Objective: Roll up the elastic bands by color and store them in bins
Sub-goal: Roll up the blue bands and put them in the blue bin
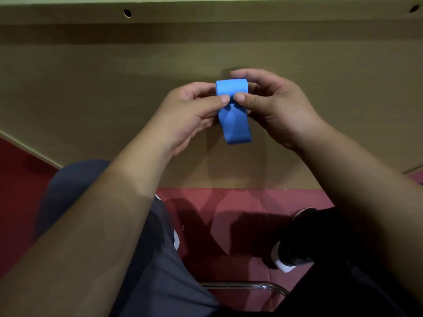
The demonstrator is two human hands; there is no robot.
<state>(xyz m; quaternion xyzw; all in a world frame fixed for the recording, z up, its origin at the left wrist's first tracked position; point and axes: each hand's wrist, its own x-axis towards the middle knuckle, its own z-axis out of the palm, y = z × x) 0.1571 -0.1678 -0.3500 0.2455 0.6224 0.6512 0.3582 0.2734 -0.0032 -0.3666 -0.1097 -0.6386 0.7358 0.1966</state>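
Observation:
A blue elastic band is held in the air between both hands, in front of a brown panel. Its upper part is wound into a small roll and the loose end hangs down toward me. My left hand grips the roll from the left, thumb pressed on its front. My right hand grips it from the right, thumb on the front beside the other thumb and fingers curled over the top. No bins are in view.
A brown board panel fills the background, with two holes near its top edge. Below lie a red floor, my legs and shoes, and a chrome chair rail.

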